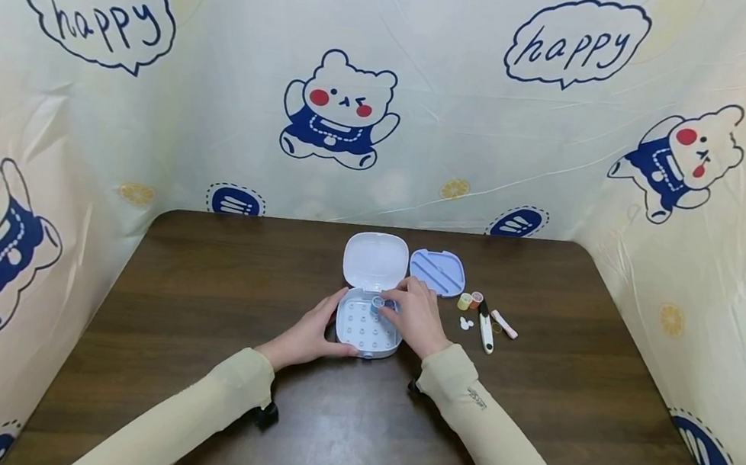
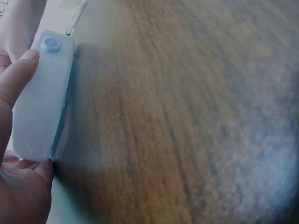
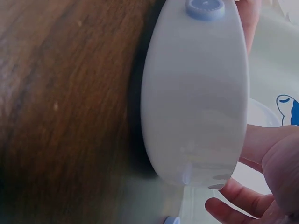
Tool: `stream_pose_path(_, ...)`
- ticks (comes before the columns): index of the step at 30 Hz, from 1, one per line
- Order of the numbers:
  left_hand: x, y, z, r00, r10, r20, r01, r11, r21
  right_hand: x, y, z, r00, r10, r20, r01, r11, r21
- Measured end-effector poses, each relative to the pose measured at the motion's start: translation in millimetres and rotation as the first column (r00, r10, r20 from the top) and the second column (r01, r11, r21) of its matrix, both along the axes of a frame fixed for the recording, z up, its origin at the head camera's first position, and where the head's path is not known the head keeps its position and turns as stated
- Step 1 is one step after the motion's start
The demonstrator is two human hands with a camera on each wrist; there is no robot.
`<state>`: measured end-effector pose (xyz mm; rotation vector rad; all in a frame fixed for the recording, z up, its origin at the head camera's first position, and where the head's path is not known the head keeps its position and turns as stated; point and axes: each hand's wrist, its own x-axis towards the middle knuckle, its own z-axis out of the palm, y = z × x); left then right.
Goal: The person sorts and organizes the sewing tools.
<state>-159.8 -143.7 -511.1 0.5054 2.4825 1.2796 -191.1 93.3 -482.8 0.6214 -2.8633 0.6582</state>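
In the head view, one pale blue-white box [image 1: 353, 330] with rounded corners stands on the brown surface [image 1: 224, 269], its single lid [image 1: 375, 261] open at the back. Rows of small pegs line its inside, some hidden by a hand. The left hand [image 1: 307, 342] grips the box's left side, thumb at the front. The right hand's [image 1: 420, 318] fingers pinch one small blue spool [image 1: 376, 305] over the pegs. To the right lie one periwinkle tray [image 1: 437, 273] with a diagonal divider, two spools, yellow [image 1: 465, 302] and orange-red [image 1: 477, 299], one black-and-white cutter [image 1: 486, 330], one pink-and-white stick [image 1: 504, 324] and one white lobed piece [image 1: 466, 324].

In the left wrist view, the box's smooth wall shows one round blue button [image 2: 51, 45], the thumb just beside it.

In the right wrist view, the same wall curves plainly; the right fingertips' hold is hidden.
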Motion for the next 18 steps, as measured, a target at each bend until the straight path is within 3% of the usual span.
stream_pose_path(18, 0.8, 1.3, 1.4, 1.000, 0.004, 0.007, -0.004, 1.000, 0.001, -4.0, -4.5, -4.4, 0.998, -0.045, 0.048, 0.040, 0.995, 0.092)
